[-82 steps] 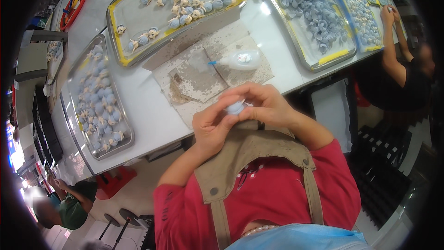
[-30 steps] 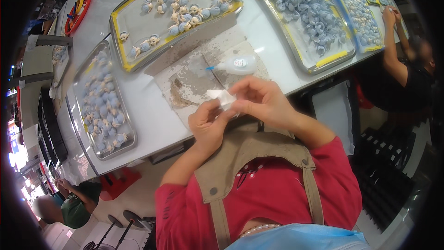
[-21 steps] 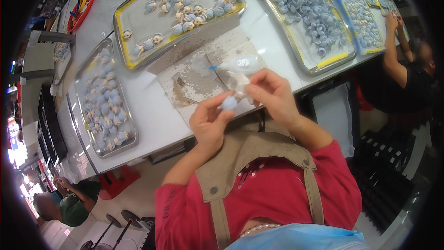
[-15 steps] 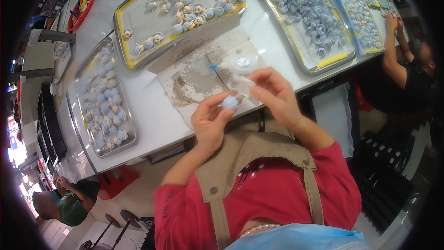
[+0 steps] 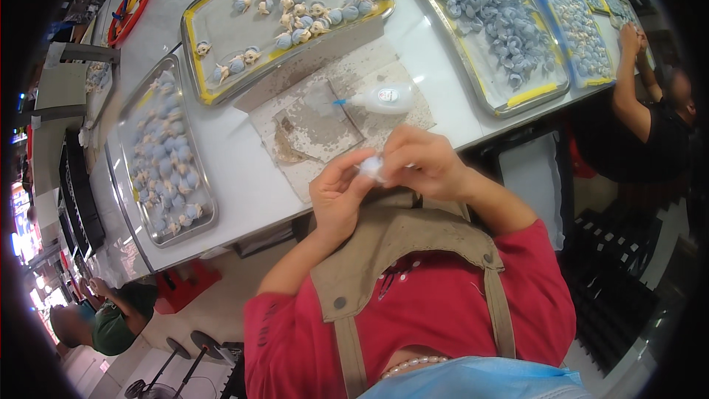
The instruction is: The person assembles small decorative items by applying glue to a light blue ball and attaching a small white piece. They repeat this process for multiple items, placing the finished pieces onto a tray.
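Note:
Over the table's near edge my two hands meet. My left hand (image 5: 336, 196) pinches a small rounded pale-blue piece (image 5: 371, 165) between thumb and fingers. Against it my right hand (image 5: 427, 166) is closed on a thin whitish scrap, perhaps tissue or cloth, mostly hidden by the fingers. Just beyond them a white squeeze bottle (image 5: 390, 97) with a blue tip lies on its side on a stained cardboard sheet (image 5: 317, 129).
A large tray (image 5: 221, 22) holds blue-and-cream figurines; a smaller tray (image 5: 210, 210) at left holds more. At right stands a tray (image 5: 523, 106) of loose blue shell-like parts, beside another tray (image 5: 607, 77). Co-workers sit at far left and right.
My right hand has moved left and down, bringing the whitish scrap onto the blue piece. My left hand still pinches the piece in nearly the same place.

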Action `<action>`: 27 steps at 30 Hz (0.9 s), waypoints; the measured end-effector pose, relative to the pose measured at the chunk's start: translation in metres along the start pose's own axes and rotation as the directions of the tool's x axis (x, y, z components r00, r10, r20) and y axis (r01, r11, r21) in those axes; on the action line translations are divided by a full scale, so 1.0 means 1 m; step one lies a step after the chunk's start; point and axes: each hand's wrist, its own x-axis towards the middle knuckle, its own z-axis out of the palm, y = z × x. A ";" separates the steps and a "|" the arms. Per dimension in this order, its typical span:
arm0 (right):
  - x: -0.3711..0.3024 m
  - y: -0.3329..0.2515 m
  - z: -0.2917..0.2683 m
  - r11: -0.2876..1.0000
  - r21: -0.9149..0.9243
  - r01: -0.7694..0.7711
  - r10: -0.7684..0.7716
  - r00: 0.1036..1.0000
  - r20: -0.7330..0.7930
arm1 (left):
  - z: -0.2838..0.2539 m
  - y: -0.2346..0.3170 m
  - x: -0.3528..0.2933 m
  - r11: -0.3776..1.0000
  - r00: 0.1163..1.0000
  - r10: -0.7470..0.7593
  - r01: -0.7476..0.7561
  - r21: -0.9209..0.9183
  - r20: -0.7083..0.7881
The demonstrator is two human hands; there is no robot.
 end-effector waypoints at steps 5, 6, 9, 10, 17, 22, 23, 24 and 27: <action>-0.012 0.007 0.004 0.872 0.449 -0.193 0.324 0.916 -0.236 | 0.010 0.006 0.005 0.997 0.999 -0.037 0.037 -0.062 0.002; -0.013 0.008 0.003 0.890 0.406 -0.207 0.319 0.919 -0.231 | 0.010 0.006 0.007 0.997 0.999 -0.034 0.034 -0.063 -0.002; -0.010 0.009 0.002 0.936 0.287 -0.204 0.271 0.938 -0.217 | 0.007 0.004 0.009 0.997 0.999 -0.040 0.040 -0.070 -0.001; -0.011 0.010 0.002 0.927 0.307 -0.216 0.290 0.931 -0.221 | 0.006 0.003 0.009 0.996 0.999 -0.045 0.045 -0.072 0.001; -0.011 0.010 0.007 0.848 0.430 -0.311 0.430 0.877 -0.213 | 0.005 0.003 0.009 0.990 0.998 -0.046 0.050 -0.130 0.033; -0.015 0.012 0.010 0.869 0.392 -0.301 0.408 0.884 -0.227 | 0.004 -0.001 0.008 0.992 0.996 -0.088 0.087 -0.088 -0.011; -0.015 0.012 0.011 0.877 0.387 -0.285 0.393 0.888 -0.238 | 0.005 -0.001 0.008 0.991 0.996 -0.090 0.089 -0.097 -0.008; -0.015 0.013 0.012 0.885 0.381 -0.268 0.377 0.892 -0.248 | 0.006 -0.001 0.009 0.990 0.996 -0.092 0.091 -0.106 -0.005; -0.018 0.016 0.014 0.886 0.359 -0.294 0.389 0.891 -0.232 | 0.007 -0.001 0.009 0.988 0.995 -0.102 0.101 -0.115 0.002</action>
